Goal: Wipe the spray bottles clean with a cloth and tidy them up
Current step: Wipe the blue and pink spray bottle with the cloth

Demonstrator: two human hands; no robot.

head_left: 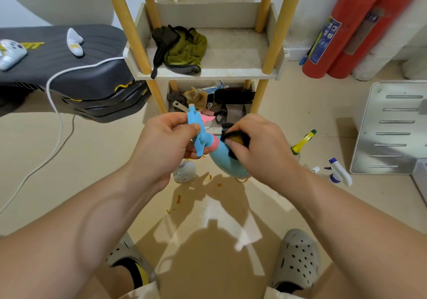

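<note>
A beige floor [288, 118] is filling most of the view, running back to a pale wall, and it is carrying shadows and a few small orange specks just below the hands. A shelf unit [208, 72] with yellow wooden posts is standing straight ahead; its upper tray is holding a crumpled olive and black cloth [182, 47], and the lower tray is crowded with rags and straps that are too jumbled to tell apart. A dark padded bench [69, 67] is reaching in from the left with a white cable [55, 104] trailing off it, and two red fire extinguishers [346, 30] are leaning in the right corner, their tops cut off. A grey slotted metal panel [392, 125] is lying at the right edge.

The left hand [166, 141] is pinching the blue trigger head of the blue and pink spray bottle [203, 137], held tilted in the air between both hands. The right hand [261, 146] is closing its fingers on a dark wiping cloth [233, 137], pressing it against the bottle's shoulder and hiding much of the body.

On the floor to the right, a yellow-topped spray bottle [302, 141] and a white and blue spray bottle [337, 171] are lying near each other; a white speckled bottle [184, 171] is sitting half hidden under the left wrist.
</note>
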